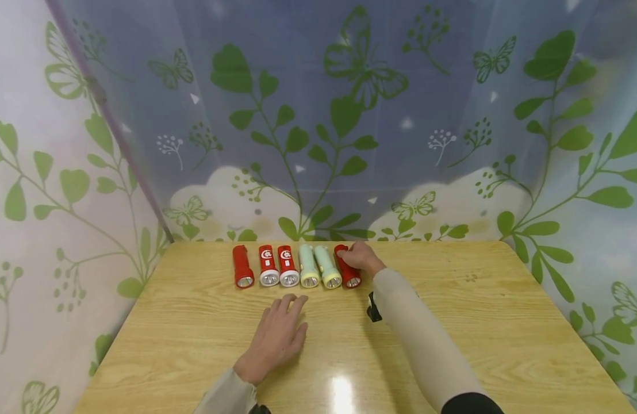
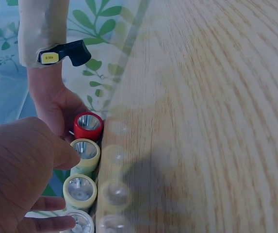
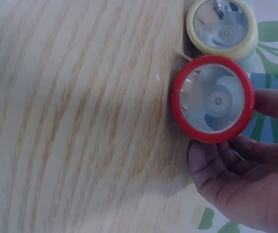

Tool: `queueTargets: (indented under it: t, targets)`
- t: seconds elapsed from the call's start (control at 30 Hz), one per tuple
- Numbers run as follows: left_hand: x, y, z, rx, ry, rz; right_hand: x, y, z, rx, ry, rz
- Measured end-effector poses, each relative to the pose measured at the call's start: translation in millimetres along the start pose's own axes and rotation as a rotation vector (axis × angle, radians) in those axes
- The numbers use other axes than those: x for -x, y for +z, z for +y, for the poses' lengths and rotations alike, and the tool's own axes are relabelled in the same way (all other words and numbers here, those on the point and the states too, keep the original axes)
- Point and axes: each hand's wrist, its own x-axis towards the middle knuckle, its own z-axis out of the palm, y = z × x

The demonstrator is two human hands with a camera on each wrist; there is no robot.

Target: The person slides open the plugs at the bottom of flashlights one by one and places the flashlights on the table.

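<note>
Several flashlights lie in a side-by-side row near the table's back edge, lenses facing me. My right hand (image 1: 364,259) grips the red flashlight (image 1: 352,277) at the row's right end. In the right wrist view the thumb and curled fingers hold its body behind the red rim (image 3: 218,137). Left of it lie two pale green flashlights (image 1: 326,265) with yellow rims, then two red ones (image 1: 287,263) with white rims and white print, and a plain red one (image 1: 241,263) at the left end. My left hand (image 1: 277,333), fingers spread and holding nothing, is in front of the row.
The wooden table (image 1: 468,322) reaches back to a patterned curtain (image 1: 318,115) with leaves and butterflies. Curtain walls also stand on both sides. A black strap mount (image 1: 373,308) sits at my right wrist, and light glares on the table's front.
</note>
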Motion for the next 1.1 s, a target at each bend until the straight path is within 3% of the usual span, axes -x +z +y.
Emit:
queueTargets:
  t: [0.4, 0.73, 1.1]
  targets:
    - [-1.0, -1.3, -0.6, -0.001, 0.018, 0.032, -7.5, -0.5, -0.2, -0.02, 0.0, -0.024]
    - [-5.6, -3.6, -3.9, -0.019, -0.001, 0.043, -3.4, -2.6, 3.1, -0.1, 0.02, -0.014]
    - [-7.0, -4.5, -2.7, 0.008, 0.017, 0.078, 0.1, -6.1, 5.5, -0.099, 0.023, -0.028]
